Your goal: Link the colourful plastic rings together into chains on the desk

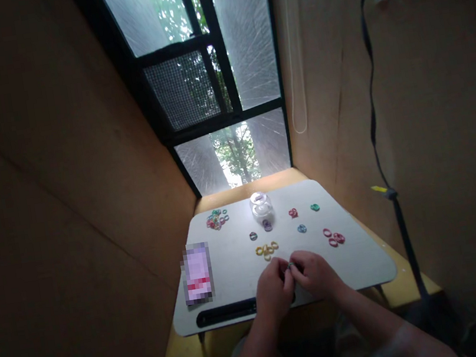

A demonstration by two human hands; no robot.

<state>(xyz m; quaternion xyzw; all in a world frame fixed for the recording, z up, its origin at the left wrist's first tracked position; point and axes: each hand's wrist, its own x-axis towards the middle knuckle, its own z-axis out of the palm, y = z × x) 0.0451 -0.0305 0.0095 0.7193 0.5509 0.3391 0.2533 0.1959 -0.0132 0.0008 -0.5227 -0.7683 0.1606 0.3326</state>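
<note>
My left hand (274, 287) and my right hand (315, 273) meet over the front of the white lap table (236, 283). Their fingertips pinch a small greenish ring (291, 265), mostly hidden by the fingers. Just beyond the hands lies a group of yellow rings (268, 250). Red-pink rings (334, 238) are to the right. Farther back are a blue ring cluster (301, 228), a dark red cluster (293, 213), a green cluster (315, 207), a dark ring (253, 236) and a purple ring (267, 225).
A clear round jar (261, 206) stands at the back middle. Mixed coloured rings (216, 220) are piled at the back left, with a blurred pink-purple packet (197, 273) in front. A black slot (226, 312) runs along the front edge. Walls and a window (233, 143) enclose the table.
</note>
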